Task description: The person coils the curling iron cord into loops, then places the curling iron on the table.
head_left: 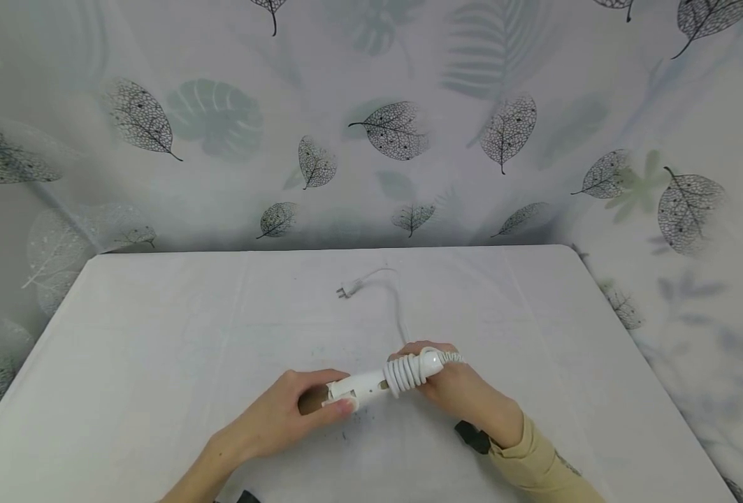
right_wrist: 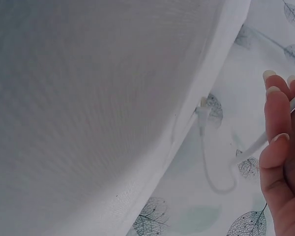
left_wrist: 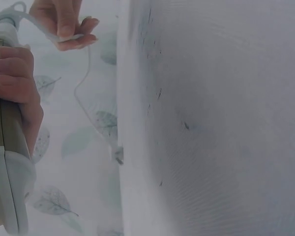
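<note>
A white hair straightener [head_left: 366, 386], its white cord [head_left: 405, 374] wound in several turns around one end, is held above the table. My left hand [head_left: 278, 413] grips the other end, thumb on the near side and fingers on the far side. In the left wrist view, the left fingers [left_wrist: 14, 73] curl round its body. My right hand [head_left: 472, 395] is at the wound end, partly behind it. The right wrist view shows the cord [right_wrist: 255, 146] pinched between the right thumb and fingers. Its loose length leads to a two-pin plug [head_left: 349, 288].
A white-covered table [head_left: 157, 335] lies under both hands. Behind it and at the sides hangs a leaf-patterned curtain [head_left: 446, 188]. A black strap piece [head_left: 473, 436] shows at the right wrist, and another dark piece [head_left: 247, 497] near the left forearm.
</note>
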Demonstrator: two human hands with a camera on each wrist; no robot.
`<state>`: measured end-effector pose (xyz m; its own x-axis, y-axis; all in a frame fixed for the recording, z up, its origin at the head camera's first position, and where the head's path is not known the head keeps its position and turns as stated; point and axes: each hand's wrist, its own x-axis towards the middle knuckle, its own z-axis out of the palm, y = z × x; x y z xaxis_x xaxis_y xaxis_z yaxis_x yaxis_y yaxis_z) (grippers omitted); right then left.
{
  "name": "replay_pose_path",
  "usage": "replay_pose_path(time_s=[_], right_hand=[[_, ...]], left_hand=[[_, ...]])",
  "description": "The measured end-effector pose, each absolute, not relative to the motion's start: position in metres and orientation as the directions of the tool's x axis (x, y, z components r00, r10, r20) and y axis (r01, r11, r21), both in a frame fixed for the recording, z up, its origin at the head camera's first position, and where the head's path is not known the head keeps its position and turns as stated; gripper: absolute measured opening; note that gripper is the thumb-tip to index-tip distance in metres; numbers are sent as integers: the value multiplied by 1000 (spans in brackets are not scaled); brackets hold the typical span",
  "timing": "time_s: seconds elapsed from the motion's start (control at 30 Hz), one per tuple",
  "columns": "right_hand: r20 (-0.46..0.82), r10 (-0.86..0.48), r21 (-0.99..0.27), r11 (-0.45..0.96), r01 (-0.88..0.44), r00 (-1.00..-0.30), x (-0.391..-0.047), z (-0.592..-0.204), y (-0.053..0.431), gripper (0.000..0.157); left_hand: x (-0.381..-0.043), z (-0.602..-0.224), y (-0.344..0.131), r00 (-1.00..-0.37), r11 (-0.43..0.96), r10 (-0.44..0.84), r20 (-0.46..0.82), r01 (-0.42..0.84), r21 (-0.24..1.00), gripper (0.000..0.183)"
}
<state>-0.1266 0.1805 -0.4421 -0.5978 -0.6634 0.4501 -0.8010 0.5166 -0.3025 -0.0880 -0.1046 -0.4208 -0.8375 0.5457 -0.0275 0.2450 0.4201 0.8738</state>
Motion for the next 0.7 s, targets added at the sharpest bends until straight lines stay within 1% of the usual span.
replay_pose_path(time_s=[0.1,0.2,0.3,0.43,0.53,0.6,0.7], right_hand=[[465,-673,-335,467,-818,-575,-129,-439,179,32],[464,-668,-337,474,-813,-582,-130,-438,178,32],[462,-654,-317,509,-800,-599,-131,-437,178,27],[504,-650,-299,487,-821,-569,-134,-438,177,21],[543,-643,-322,435,-841,-540,-136,-439,179,26],[554,-635,-341,416,-843,-538,-136,-439,181,29],[557,-632,-366,395,-842,-539,-137,-436,184,28]], left_hand=[[-88,-420,-105,-829,430,557,-52,234,872,26],[-87,-419,-105,-827,438,558,-60,232,868,27],[-88,-419,-105,-826,438,561,-55,239,867,27],[-87,-418,-105,-805,420,590,-50,254,871,25],[-87,-418,-106,-786,402,617,-40,271,875,23],[-86,-418,-106,-778,392,628,-34,279,877,22],[-86,-419,-106,-765,386,643,-27,294,874,21]])
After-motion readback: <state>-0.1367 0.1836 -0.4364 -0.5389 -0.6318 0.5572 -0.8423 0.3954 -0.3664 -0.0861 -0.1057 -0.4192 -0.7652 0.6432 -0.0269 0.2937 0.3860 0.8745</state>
